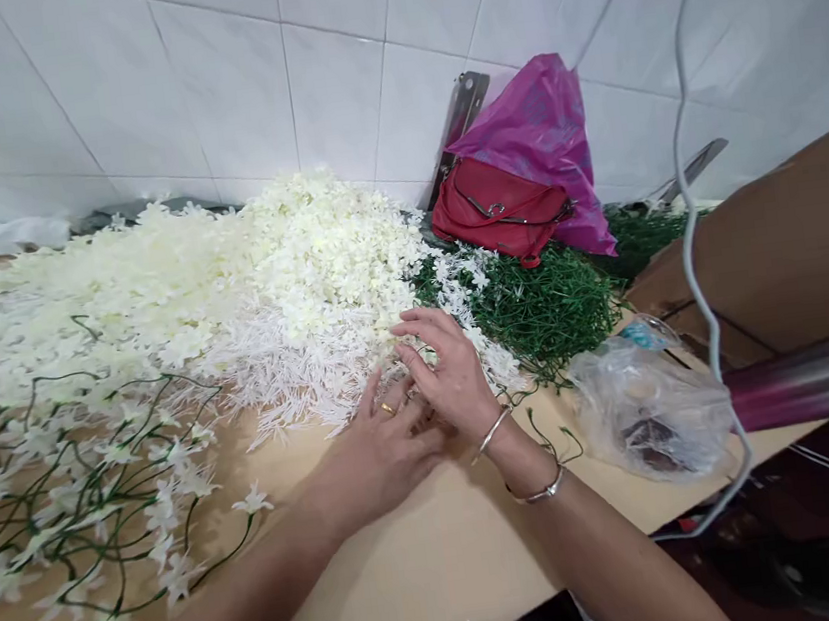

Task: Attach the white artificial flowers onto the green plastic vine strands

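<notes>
A big heap of cream-white artificial flowers [229, 273] covers the back of the tan table [416, 572]. White feathery plastic sprigs [279, 377] lie along its front edge. My left hand [382, 445], with a gold ring, rests on the table at the heap's edge, fingers stretched toward the sprigs. Just right of it and partly over it is my right hand [448, 372], with two bangles on the wrist. Its fingers curl down at the flowers; what they hold, if anything, is hidden.
Green-stemmed flower vines [81, 492] spread at the left. Green plastic stems [542, 310] lie right of the hands, with a red purse [497, 210] and magenta bag [535, 124] behind. A clear plastic bag [645, 403] and a grey cable [694, 246] are at the right.
</notes>
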Demonstrator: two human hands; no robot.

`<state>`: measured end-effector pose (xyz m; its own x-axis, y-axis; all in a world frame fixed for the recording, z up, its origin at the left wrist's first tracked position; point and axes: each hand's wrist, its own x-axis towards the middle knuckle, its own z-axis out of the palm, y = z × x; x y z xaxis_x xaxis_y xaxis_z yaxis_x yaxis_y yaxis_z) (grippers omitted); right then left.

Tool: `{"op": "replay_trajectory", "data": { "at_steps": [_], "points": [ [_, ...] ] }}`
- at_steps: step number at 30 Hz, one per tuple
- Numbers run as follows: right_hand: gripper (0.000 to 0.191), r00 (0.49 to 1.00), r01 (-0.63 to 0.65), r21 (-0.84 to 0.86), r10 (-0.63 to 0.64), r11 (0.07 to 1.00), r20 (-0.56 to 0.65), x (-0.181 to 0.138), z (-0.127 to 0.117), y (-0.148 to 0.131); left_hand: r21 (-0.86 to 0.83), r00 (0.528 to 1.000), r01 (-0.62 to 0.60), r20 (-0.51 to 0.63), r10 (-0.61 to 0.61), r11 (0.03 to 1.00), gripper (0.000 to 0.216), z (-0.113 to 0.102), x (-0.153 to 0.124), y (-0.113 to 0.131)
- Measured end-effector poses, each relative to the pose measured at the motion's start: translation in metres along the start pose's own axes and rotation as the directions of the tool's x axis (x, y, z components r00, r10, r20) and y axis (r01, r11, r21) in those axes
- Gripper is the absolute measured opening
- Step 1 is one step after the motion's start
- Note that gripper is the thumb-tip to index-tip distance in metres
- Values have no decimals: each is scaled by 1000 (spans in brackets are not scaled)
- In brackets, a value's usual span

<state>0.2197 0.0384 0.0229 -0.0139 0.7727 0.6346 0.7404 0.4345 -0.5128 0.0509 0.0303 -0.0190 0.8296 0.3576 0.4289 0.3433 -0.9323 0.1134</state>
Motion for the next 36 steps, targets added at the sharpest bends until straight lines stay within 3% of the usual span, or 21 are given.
{"op": "replay_trajectory", "data": {
  "at_steps": [4, 7, 10, 12, 14, 15, 16, 19, 23, 26, 29, 31, 36],
  "points": [
    [27, 997, -63, -288, 72, 955, 24, 12, -22, 19, 54, 982, 178, -79, -174, 982, 36, 8, 3, -20],
    [48, 970, -240, -543, 220, 805, -103, 25, -45, 39, 116, 940, 325, -150, -307, 939, 39, 8, -3, -35],
    [81, 853, -521, -629, 385, 577, -353, 40, -67, 65, 163, 896, 429, -206, -394, 889, 36, 5, -8, -48],
    [102, 748, -656, -585, 513, 477, -421, 48, -77, 86, 177, 878, 463, -228, -422, 868, 32, 4, -9, -53],
    [106, 663, -739, -506, 610, 444, -433, 51, -83, 107, 186, 868, 481, -241, -435, 857, 30, 2, -9, -56],
    [97, 661, -747, -464, 600, 476, -451, 51, -85, 116, 190, 863, 490, -245, -442, 851, 30, 1, -9, -57],
    [80, 702, -712, -433, 537, 553, -468, 51, -87, 122, 195, 856, 503, -251, -453, 842, 31, 0, -10, -58],
    [34, 776, -617, -435, 412, 656, -478, 52, -95, 128, 197, 818, 560, -281, -501, 804, 32, -3, -11, -62],
    [30, 830, -487, -433, 249, 759, -499, 62, -105, 108, 172, 788, 600, -297, -540, 781, 33, -7, -12, -66],
    [32, 879, -360, -429, 147, 828, -454, 68, -94, 85, 144, 763, 628, -304, -570, 765, 33, -8, -12, -66],
    [34, 926, -233, -402, 76, 886, -370, 66, -60, 60, 131, 740, 653, -317, -593, 746, 32, -9, -12, -64],
    [33, 958, -129, -306, 38, 943, -285, 62, -28, 42, 131, 750, 637, -330, -573, 759, 27, -11, -13, -63],
    [45, 995, -90, -147, 95, 985, 22, 60, 42, -2, 55, 762, 558, -429, -485, 828, 6, -17, -14, -59]
  ]
}}
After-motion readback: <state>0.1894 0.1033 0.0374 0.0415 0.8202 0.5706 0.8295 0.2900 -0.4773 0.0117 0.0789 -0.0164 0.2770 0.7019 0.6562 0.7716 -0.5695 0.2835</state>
